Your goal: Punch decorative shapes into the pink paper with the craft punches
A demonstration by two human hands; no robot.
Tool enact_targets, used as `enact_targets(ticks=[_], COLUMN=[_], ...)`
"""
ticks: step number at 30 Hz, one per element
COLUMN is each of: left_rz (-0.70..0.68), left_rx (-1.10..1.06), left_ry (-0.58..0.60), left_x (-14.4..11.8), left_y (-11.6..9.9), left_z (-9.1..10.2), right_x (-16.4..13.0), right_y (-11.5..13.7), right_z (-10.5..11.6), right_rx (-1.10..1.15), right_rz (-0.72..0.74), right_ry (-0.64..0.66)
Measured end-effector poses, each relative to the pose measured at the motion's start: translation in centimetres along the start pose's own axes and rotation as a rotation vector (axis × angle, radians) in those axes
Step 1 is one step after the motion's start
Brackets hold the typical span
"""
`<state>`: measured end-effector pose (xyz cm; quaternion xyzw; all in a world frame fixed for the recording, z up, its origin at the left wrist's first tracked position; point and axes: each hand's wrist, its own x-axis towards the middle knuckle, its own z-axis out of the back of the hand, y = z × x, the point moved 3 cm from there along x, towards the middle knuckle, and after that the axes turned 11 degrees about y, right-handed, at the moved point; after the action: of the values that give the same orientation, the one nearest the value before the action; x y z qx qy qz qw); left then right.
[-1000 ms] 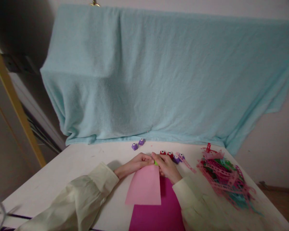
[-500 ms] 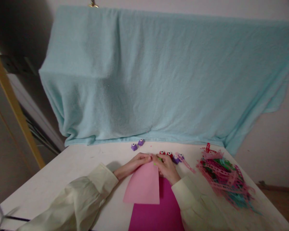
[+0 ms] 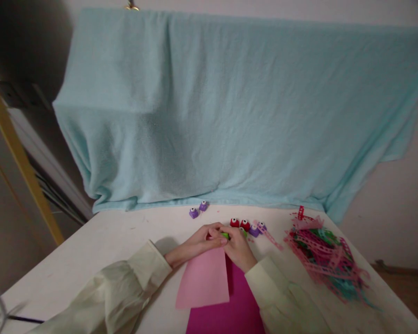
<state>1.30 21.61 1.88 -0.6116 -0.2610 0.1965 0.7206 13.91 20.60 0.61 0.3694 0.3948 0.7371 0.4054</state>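
A small green craft punch (image 3: pixel 225 235) shows between my hands at the top of a light pink paper (image 3: pixel 205 280) with a curved left side. My left hand (image 3: pixel 198 240) is closed around the paper's top edge, its thumb lying across the punch. My right hand (image 3: pixel 239 248) curls around the punch from the right, and its fingers partly hide it. Beneath the pink sheet lies a magenta paper (image 3: pixel 230 317). Just beyond my right hand stand a red craft punch (image 3: pixel 234 222), a second red one (image 3: pixel 244 225), and another green one (image 3: pixel 243 231), partly hidden.
Purple punches (image 3: pixel 254 230) with a pink punched strip (image 3: pixel 270 236) stand right of the red ones. Two more purple punches (image 3: pixel 194 213) are farther back. A heap of coloured punched paper strips (image 3: pixel 325 260) covers the table's right side. A light blue cloth (image 3: pixel 230 116) hangs behind.
My hands have come closer together, and my left thumb now lies over the green punch. The pink paper has shifted slightly down and left. Another green punch beyond my right hand has come into view.
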Motion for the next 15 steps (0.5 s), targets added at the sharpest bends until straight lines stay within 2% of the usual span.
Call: enact_targets(ticks=[9, 13, 15], left_rz=[-0.002, -0.066, -0.099], left_rx=[0.045, 0.025, 0.031], left_ry=[-0.054, 0.004, -0.027], left_x=[0.19, 0.23, 0.23], left_y=[0.14, 0.18, 0.3], left_z=[0.23, 0.34, 0.53], right_x=[0.16, 0.14, 0.12], right_y=[0.4, 0.69, 0.74], right_z=[0.11, 0.31, 0.47], right_rx=[0.044, 0.081, 0.095], right_rz=[-0.004, -0.044, -0.05], right_ry=[0.019, -0.01, -0.027])
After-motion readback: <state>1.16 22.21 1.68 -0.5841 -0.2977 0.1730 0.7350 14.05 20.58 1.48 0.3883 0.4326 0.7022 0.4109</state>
